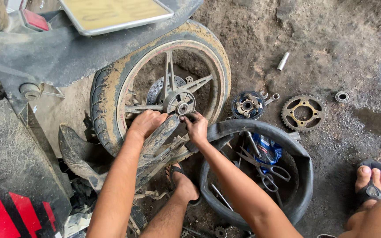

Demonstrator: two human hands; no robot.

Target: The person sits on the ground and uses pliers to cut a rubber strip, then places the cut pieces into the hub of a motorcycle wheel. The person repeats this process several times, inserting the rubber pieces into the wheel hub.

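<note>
Seen from the head camera, the rear wheel (166, 94) of a mud-caked motorcycle stands upright on its tyre, its axle hole facing the camera. The left hand (146, 123) lies curled over a dirty swingarm (157, 143), which runs diagonally from below the hub down toward the lower left; fingers closed around it. The right hand (196, 128) pinches the arm's upper end just below the hub (181, 107). Right of the wheel, on the dirt, lie an inner tube (303, 176), scissors (265, 169) within it, and a sprocket (303, 113).
</note>
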